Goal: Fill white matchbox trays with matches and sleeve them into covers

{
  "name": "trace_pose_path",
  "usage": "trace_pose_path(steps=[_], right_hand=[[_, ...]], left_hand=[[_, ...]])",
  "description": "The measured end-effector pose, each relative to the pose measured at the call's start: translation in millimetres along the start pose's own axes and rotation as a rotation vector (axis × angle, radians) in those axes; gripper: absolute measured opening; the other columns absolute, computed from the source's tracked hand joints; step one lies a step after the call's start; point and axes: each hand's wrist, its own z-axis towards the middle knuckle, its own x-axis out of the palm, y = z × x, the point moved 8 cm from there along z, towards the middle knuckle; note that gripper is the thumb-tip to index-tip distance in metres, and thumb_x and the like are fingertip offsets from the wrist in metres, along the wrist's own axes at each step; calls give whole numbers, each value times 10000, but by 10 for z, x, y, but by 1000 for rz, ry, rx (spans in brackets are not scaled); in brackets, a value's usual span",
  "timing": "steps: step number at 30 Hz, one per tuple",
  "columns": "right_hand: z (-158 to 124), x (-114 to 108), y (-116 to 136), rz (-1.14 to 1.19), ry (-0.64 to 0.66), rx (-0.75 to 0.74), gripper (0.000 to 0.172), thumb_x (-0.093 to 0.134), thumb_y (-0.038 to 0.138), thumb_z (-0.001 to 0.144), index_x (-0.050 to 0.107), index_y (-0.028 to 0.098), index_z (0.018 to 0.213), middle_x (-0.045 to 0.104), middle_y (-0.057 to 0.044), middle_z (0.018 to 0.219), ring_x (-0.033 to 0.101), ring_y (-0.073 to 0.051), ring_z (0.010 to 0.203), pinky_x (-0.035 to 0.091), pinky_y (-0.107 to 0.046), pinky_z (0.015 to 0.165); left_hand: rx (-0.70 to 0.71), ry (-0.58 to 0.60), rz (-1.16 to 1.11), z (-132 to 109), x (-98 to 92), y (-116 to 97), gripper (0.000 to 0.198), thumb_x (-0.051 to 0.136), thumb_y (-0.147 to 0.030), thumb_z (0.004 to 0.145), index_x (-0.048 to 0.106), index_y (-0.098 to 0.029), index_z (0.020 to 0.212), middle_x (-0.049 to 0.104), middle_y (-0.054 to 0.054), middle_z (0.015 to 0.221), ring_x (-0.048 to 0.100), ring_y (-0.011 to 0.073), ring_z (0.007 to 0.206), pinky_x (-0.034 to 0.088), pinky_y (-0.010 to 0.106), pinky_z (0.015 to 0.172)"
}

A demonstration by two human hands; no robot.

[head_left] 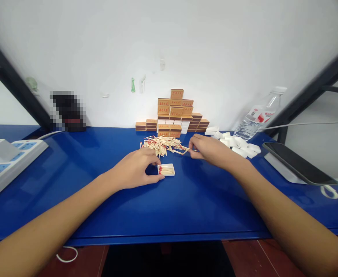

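My left hand (138, 166) is closed at the left end of a small white matchbox tray (170, 165), thumb at the near side and fingers at the far side. Several red-tipped matches (166, 171) lie lengthwise inside the tray. To its right and farther back, my right hand (206, 149) pinches a few matches (185, 151) between thumb and fingers, at the right edge of a loose match pile (161, 144). Fingertips of the right hand partly hide how many it holds. The pile lies just behind the tray, its sticks pointing in mixed directions.
Stacked brown matchboxes (176, 102) stand against the wall behind the pile. White empty trays (240, 143) lie right, beside a tilted plastic bottle (258, 113). A phone (298, 163) rests propped at far right. A power strip (32, 149) occupies the left of the blue table (163, 211).
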Motion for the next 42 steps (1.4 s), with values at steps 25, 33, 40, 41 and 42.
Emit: trace_pose_path(steps=[25, 33, 40, 41, 42], right_hand=[[-296, -90, 1070, -275, -107, -372, 203, 462, 122, 1008, 660, 159, 1037, 710, -148, 1004, 619, -242, 886, 305, -325, 578], [-234, -209, 737, 104, -124, -284, 332, 527, 479, 1091, 629, 168, 1147, 736, -111, 1109, 682, -235, 939, 417, -324, 721], [-226, -120, 550, -52, 52, -27, 444, 285, 432, 1145, 627, 178, 1017, 749, -119, 866, 673, -258, 753, 282, -349, 616], [-242, -101, 606, -39, 58, -29, 415, 276, 406, 1144, 611, 166, 1089, 754, -125, 875, 675, -259, 748, 279, -348, 611], [-257, -85, 675, -4, 55, -43, 386, 271, 381, 1143, 584, 156, 1166, 762, -129, 899, 681, -258, 756, 283, -343, 608]], left_hand=[[-37, -33, 39, 23, -32, -7, 221, 738, -402, 912, 699, -186, 933, 719, 49, 907, 642, 226, 866, 487, 358, 765], [-23, -45, 36, 19, -60, 30, 244, 733, -433, 928, 710, -191, 935, 726, 51, 932, 643, 223, 891, 483, 358, 777], [-49, -48, 38, 14, -49, 48, 234, 749, -419, 915, 699, -190, 916, 717, 50, 934, 633, 229, 918, 489, 365, 804], [-54, -54, 37, 15, -52, 45, 232, 750, -414, 913, 695, -190, 906, 716, 48, 924, 632, 226, 903, 487, 362, 793], [-59, -62, 33, 16, -56, 42, 232, 750, -414, 913, 692, -189, 898, 715, 47, 914, 630, 221, 886, 486, 359, 781]])
